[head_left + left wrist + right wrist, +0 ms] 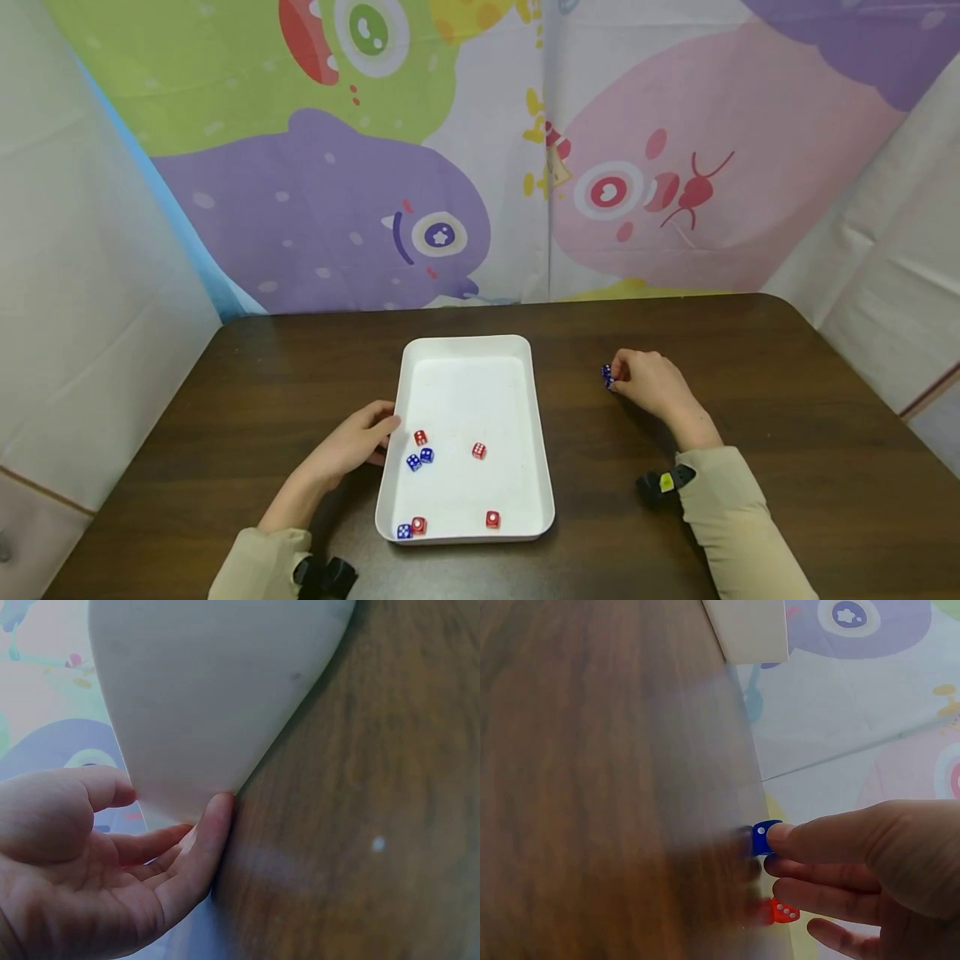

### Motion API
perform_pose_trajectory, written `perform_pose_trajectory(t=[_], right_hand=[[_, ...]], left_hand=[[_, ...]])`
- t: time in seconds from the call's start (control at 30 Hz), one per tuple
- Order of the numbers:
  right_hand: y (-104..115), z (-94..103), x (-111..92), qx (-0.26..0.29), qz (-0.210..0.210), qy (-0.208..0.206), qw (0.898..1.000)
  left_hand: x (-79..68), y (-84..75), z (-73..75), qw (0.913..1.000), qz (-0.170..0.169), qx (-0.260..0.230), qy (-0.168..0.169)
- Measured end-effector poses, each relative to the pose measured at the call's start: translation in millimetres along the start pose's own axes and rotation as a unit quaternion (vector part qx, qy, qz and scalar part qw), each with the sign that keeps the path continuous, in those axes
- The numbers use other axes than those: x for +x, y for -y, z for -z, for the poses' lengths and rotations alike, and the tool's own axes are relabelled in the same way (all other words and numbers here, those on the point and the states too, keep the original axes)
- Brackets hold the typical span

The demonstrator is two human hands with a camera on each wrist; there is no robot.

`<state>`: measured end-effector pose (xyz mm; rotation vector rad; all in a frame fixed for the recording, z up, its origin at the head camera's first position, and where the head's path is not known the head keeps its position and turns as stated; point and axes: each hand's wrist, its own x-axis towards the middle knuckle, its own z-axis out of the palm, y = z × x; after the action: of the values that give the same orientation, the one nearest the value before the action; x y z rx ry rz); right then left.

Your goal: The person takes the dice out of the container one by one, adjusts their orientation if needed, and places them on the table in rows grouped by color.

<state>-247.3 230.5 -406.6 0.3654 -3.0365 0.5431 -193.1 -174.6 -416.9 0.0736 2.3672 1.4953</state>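
My left hand (352, 442) grips the left wall of a white tray (465, 343). The left wrist view shows its thumb at the rim and fingertips against the wall's outside. Out to the right, over the table, the thumb and fingers of my right hand (654, 382) pinch a blue die (762, 837). Another blue die (606, 369) lies right by these fingertips. Past the fingers in the right wrist view is a red die (785, 910), hidden by the hand in the head view.
Inside the tray lie several dice, among them a red die (478, 451) near the middle, a blue die (405, 531) in the front left corner and a red die (492, 519) at the front right. The brown table (300, 375) meets a printed cloth (337, 217) at the back.
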Motion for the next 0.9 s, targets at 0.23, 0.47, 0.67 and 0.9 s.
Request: perform_pose_trajectory(t=[0.23, 0.47, 0.67, 0.9], right_hand=[[-1.2, 3.2, -0.7, 0.005, -0.01, 0.015, 1.0], [3.5, 10.6, -3.3, -0.033, -0.007, -0.002, 0.999], [18.7, 14.5, -4.5, -0.045, 0.032, -0.022, 0.998], [35.1, 15.6, -4.5, -0.011, 0.06, -0.009, 0.998]], left_hand=[[0.3, 0.3, 0.3, 1.0, -0.001, 0.001, -0.002], [0.7, 1.0, 0.4, 1.0, 0.0, -0.001, -0.003], [0.7, 2.2, -0.2, 1.0, 0.001, 0.001, -0.004], [0.5, 1.7, -0.2, 1.0, 0.0, 0.0, -0.005]])
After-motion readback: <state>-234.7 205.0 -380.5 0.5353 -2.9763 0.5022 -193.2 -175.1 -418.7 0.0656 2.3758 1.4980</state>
